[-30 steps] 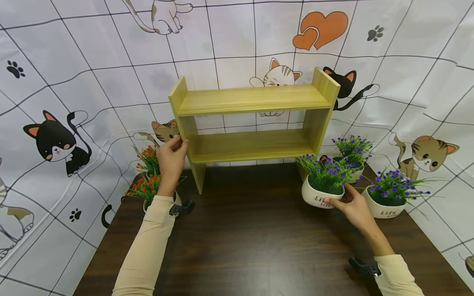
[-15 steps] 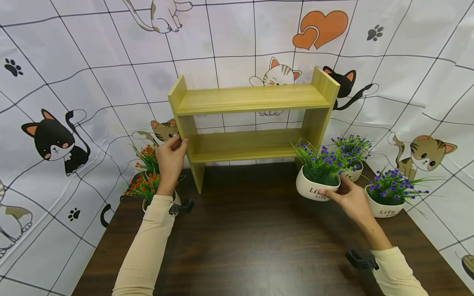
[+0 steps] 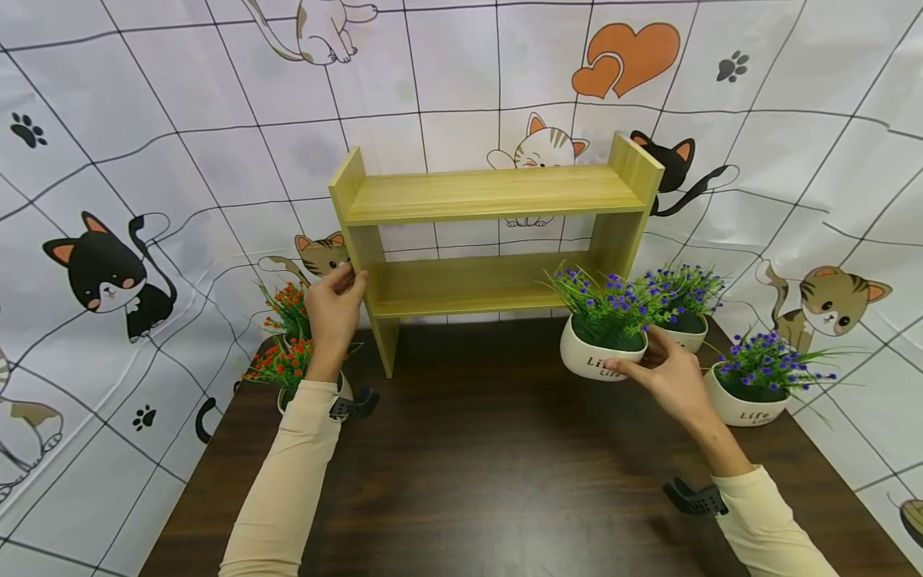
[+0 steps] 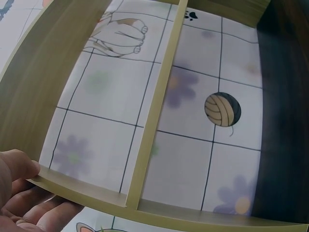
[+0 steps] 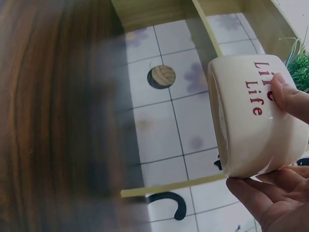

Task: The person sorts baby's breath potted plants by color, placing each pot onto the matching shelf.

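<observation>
R hand (image 3: 671, 381) has a firm hold on the white "Life" flowerpot (image 3: 586, 353): thumb on its near face by the lettering, fingers round the right end. Pot's held up off the dark wood-grain table (image 3: 490, 481), left of the grip, just in front of the shelf unit's right end; its purple-flowered plant (image 3: 602, 308) sits above. L hand (image 3: 333, 308) pinches the front edge of the wooden shelf unit (image 3: 497, 192) at its left side panel, thumb inside, fingers outside. Hard to see: R fingertips partly behind pot in head view; thumb covers bits of lettering; pot + plant block shelf's right leg. Far-right purple-flowered pot (image 3: 692, 340) is partly hidden by held plant & R hand; near-right "Life" pot (image 3: 746, 409) shows OK. Two orange-flowered plants (image 3: 281, 365) far left, pots mostly behind L arm. R wrist view: plant cut off at right edge, table blurry.
</observation>
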A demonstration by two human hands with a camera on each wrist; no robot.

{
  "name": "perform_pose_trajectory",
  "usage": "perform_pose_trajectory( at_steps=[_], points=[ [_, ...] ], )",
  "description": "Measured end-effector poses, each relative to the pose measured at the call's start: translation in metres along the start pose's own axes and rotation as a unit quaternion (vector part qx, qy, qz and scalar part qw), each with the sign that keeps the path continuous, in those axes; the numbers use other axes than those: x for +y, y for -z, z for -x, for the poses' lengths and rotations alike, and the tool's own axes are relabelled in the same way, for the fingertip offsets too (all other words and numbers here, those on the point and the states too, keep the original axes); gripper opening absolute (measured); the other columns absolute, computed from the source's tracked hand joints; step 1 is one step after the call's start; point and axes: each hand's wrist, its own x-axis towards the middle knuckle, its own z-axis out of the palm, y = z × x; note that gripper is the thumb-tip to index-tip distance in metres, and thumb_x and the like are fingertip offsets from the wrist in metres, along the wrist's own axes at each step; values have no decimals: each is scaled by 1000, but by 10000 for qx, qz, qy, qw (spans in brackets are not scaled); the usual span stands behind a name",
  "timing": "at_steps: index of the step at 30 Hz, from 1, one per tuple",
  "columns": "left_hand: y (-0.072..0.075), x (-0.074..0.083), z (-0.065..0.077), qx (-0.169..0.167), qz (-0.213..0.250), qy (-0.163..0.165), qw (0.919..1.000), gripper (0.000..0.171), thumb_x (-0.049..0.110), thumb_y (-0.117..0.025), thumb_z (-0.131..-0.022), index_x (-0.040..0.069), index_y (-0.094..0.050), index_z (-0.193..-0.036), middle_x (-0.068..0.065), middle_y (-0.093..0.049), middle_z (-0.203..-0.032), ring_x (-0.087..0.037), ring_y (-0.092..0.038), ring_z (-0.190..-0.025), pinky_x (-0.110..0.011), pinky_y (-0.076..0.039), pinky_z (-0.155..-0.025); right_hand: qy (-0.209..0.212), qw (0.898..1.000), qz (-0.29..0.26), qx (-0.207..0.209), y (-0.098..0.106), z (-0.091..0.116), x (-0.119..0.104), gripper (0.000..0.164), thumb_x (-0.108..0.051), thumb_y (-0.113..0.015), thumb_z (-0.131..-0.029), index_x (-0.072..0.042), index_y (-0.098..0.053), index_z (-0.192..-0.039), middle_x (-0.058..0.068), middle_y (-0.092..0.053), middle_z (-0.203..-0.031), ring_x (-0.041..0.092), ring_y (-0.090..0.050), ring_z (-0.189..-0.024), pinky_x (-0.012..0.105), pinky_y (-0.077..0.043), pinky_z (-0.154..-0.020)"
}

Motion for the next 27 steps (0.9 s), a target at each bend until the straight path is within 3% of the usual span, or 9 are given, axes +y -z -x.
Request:
perform_pose_trajectory(
  at_steps=[7,11,15,20,27],
  points=[
    [0,-1,1,-30,46,43,10000,33,18,-71,-105,0,-74,-132,-21,-76,-126,-32,-77,-114,-35,-63,-94,148,9998,-95,-27,-6,-7,-17,105,-40,-85,-92,6,-26,-166,33,-56,-152,45,-68,-128,5,-48,-78],
    [0,-3,1,-2,24,50,10000,33,18,-71,-104,0,-74,-132,-21,-77,-126,-32,-77,-114,-33,-63,-92,173,9997,-104,-123,-10,-11,-28,106,-43,-85,-92,1,-25,-168,32,-51,-158,45,-66,-131,31,-62,-93],
    [0,-3,2,-6,18,35,10000,33,18,-71,-104,1,-75,-132,-21,-76,-126,-32,-77,-114,-34,-63,-93,243,9994,-163,-193,-14,-14,-38,106,-44,-84,-93,-3,-24,-169,31,-47,-161,45,-64,-134,59,-56,-103],
    [-2,-3,1,-24,31,-14,10000,33,17,-71,-104,-1,-74,-132,-22,-76,-127,-33,-77,-115,-42,-61,-96,404,9987,-249,-188,-19,-19,-50,103,-41,-85,-93,-3,-27,-169,30,-51,-158,44,-65,-132,61,-55,-104],
    [-2,-3,0,76,-5,-23,10000,33,17,-71,-104,-1,-75,-131,-22,-76,-126,-34,-77,-114,-44,-62,-96,733,9969,-270,-125,-30,-27,-64,98,-38,-87,-91,-2,-35,-166,26,-66,-144,41,-71,-124,59,-57,-101]
  ],
)
